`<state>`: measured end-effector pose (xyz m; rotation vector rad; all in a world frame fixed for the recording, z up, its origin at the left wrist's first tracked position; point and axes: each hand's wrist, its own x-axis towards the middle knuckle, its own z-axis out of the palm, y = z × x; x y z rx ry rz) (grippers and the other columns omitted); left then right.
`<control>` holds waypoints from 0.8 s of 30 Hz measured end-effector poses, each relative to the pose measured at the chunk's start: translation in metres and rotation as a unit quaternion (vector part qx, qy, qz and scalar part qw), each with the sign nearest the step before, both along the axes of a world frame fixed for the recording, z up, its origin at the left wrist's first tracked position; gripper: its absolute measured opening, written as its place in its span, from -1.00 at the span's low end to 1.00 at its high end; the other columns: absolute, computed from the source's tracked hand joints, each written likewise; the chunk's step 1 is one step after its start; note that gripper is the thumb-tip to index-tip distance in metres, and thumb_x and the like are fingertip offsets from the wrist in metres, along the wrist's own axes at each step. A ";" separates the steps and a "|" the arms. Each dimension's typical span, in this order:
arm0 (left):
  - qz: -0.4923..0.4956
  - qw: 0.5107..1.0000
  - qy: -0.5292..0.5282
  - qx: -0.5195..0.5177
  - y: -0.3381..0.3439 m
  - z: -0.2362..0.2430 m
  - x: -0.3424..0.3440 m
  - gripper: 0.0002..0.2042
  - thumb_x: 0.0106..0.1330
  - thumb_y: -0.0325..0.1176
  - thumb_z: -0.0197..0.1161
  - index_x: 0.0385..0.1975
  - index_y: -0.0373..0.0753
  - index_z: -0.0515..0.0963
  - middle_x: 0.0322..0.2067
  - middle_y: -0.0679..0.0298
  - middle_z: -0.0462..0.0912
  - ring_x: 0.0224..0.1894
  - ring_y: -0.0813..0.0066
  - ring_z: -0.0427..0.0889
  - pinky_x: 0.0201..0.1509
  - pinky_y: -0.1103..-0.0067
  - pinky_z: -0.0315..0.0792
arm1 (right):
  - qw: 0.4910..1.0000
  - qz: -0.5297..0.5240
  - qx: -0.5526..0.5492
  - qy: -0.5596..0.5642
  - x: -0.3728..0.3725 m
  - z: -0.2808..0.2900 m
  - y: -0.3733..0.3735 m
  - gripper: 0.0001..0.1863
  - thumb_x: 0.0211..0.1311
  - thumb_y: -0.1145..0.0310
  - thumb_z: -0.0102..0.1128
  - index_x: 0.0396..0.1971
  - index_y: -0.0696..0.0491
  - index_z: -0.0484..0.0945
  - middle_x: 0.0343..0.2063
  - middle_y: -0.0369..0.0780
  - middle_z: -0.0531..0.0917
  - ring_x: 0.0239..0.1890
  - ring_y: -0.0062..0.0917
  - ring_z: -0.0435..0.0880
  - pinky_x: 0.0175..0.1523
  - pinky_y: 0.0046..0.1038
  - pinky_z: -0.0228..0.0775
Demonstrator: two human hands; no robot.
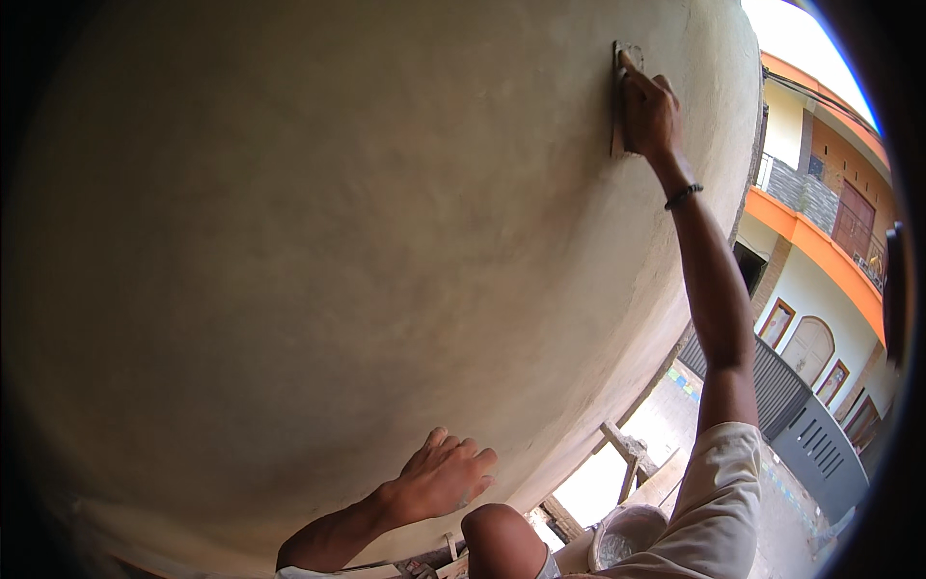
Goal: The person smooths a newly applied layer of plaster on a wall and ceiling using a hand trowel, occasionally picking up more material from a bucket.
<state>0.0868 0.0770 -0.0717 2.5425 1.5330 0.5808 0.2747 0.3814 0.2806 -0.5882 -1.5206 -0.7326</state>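
My right hand (652,114) is raised at the upper right, gripping a flat, thin plastering trowel (618,106) that lies against the grey plastered wall (318,241). A dark bracelet circles that wrist. My left hand (442,473) is low in the middle, fingers apart and slightly bent, beside the wall surface; I cannot tell whether it touches it. It holds nothing that I can see. My bent knee (497,536) shows just below it.
A pale bucket (625,540) and rough wooden scaffold pieces (632,449) stand low at the right, by the wall's edge. Outside are a paved street (685,405), a grey metal gate (810,454) and an orange-trimmed two-storey house (810,241) with cables across it.
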 end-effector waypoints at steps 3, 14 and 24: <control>0.027 0.998 0.029 0.041 0.013 -0.011 0.006 -0.79 0.35 -0.23 0.22 -0.26 -0.25 0.53 -0.38 0.11 0.56 -0.24 0.10 0.57 0.11 0.25 0.25 | 0.991 -0.013 -0.113 0.070 0.046 0.063 0.043 -0.56 0.34 0.18 -0.08 0.19 -0.32 0.55 -0.10 0.06 0.67 -0.02 -0.13 0.66 0.06 -0.18 0.49; 0.010 1.000 0.012 0.020 -0.003 0.007 -0.003 -0.79 0.36 -0.22 0.22 -0.25 -0.26 0.53 -0.37 0.08 0.56 -0.21 0.12 0.58 0.11 0.28 0.25 | 0.995 0.006 0.077 -0.068 -0.067 -0.008 -0.069 -0.62 0.32 0.23 0.11 0.12 -0.30 0.62 -0.34 -0.08 0.56 -0.28 -0.18 0.65 -0.13 -0.22 0.50; -0.046 0.998 -0.012 0.051 -0.023 0.025 0.005 -0.76 0.38 -0.19 0.20 -0.20 -0.26 0.54 -0.36 0.09 0.58 -0.20 0.10 0.59 0.13 0.26 0.26 | 0.995 -0.032 -0.084 0.048 -0.018 0.020 -0.009 -0.58 0.36 0.17 -0.05 0.17 -0.34 0.57 -0.31 0.02 0.67 -0.15 -0.19 0.69 0.02 -0.20 0.51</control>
